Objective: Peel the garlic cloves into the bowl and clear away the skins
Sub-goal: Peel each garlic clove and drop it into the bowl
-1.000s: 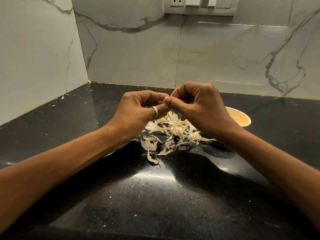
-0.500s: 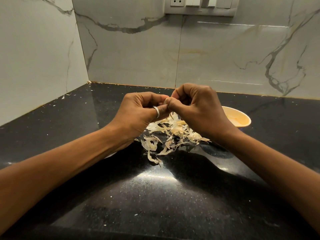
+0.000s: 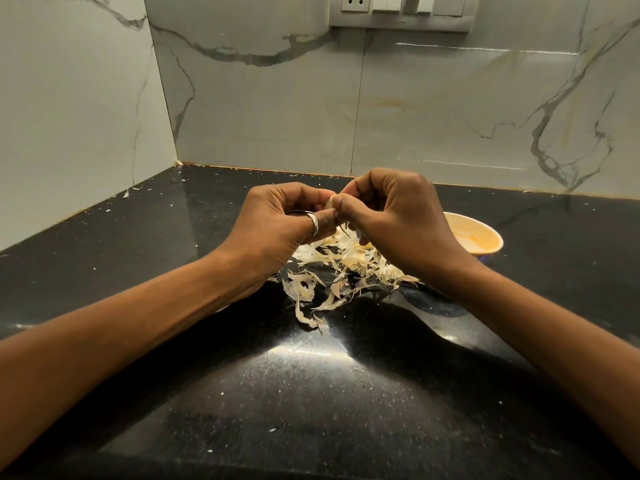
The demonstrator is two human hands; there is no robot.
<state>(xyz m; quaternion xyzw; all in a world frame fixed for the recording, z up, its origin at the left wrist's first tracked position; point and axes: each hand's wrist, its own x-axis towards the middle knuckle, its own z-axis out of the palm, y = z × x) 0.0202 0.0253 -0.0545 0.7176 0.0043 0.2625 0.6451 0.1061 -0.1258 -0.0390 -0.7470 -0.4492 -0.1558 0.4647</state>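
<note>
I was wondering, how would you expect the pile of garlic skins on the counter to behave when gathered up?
The garlic skins look thin, curled and papery, so probably very light and floppy. They lie as loose strips on the glossy counter, so a push would likely scatter some; small flecks already dot it.

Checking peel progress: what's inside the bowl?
The bowl shows a pale orange inner wall and a whitish patch low inside, too blurred to identify. Its left part is hidden behind the right hand, so anything lying there cannot be seen.
</note>
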